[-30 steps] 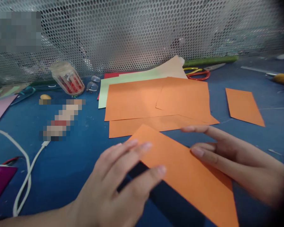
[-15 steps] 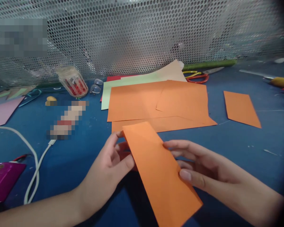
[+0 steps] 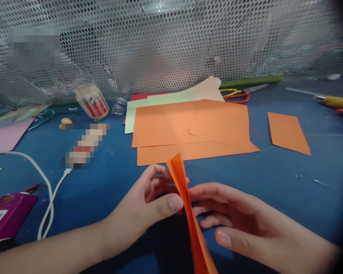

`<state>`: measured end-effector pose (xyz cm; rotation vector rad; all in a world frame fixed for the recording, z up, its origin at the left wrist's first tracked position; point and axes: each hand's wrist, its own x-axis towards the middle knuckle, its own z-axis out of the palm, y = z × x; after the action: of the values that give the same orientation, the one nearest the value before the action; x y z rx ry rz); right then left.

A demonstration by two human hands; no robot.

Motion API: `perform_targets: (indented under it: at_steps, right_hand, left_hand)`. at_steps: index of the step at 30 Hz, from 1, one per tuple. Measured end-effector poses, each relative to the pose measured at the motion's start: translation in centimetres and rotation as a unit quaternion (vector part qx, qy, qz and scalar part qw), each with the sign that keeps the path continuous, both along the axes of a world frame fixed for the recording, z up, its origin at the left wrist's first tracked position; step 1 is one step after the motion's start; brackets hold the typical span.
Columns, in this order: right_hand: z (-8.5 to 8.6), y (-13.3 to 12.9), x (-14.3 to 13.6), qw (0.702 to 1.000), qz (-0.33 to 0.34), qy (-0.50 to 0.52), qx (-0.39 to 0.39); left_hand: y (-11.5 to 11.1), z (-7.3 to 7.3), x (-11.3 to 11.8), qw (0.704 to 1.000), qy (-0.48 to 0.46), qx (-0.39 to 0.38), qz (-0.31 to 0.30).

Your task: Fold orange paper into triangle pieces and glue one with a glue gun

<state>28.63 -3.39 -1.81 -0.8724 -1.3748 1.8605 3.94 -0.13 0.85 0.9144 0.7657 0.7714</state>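
A folded orange paper (image 3: 190, 213) stands nearly edge-on in front of me, its two layers slightly parted at the top and bottom. My left hand (image 3: 151, 201) pinches it from the left, thumb on the near side and fingers partly hidden behind. On the right, my right hand (image 3: 234, 220) has its fingers apart and curved; the index fingertip is at or close to the paper's edge, and the thumb is clear of it. Beyond the hands lie overlapping orange sheets (image 3: 162, 123) on the blue table (image 3: 274, 198). A smaller orange piece (image 3: 288, 132) lies to their right.
Behind the sheets are pale green paper (image 3: 130, 118) and red-handled scissors (image 3: 240, 97). A jar with red bits (image 3: 93, 102) stands back left. White cable (image 3: 50, 190), purple box (image 3: 14, 217) and pink paper (image 3: 8, 137) are left; a yellow-handled tool (image 3: 337, 102) is right.
The folded orange paper has turned from showing its broad face to nearly edge-on. My right thumb has come off it, and my left thumb has moved right with the paper.
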Motion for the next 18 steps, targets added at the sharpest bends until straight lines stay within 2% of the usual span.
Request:
perform_targets:
  at_steps: [3,7,9,12,15,18]
  right_hand:
    - [-0.5,-0.6,0.5,0.999,-0.033,-0.038,0.002]
    - [-0.8,-0.7,1.1,0.982,-0.147,-0.112,0.029]
    - [-0.1,-0.1,0.9,0.977,-0.157,-0.133,0.047]
    - [1.4,1.0,0.3,0.975,-0.134,-0.16,0.076]
    - [2.2,1.8,0.0,0.957,-0.187,-0.195,0.106]
    - [2.3,2.2,0.6,0.943,-0.232,-0.219,0.098]
  left_hand:
    - [0.2,0.1,0.4,0.999,0.039,-0.004,0.015]
    - [0.4,0.3,0.6,0.997,0.071,-0.024,0.031]
    - [0.4,0.5,0.6,0.995,0.088,-0.029,0.031]
    - [0.4,0.7,0.5,0.993,0.11,-0.037,0.022]
    - [0.4,0.6,0.5,0.992,0.117,-0.032,0.031]
    - [0.2,0.0,0.4,0.992,0.111,-0.008,0.059]
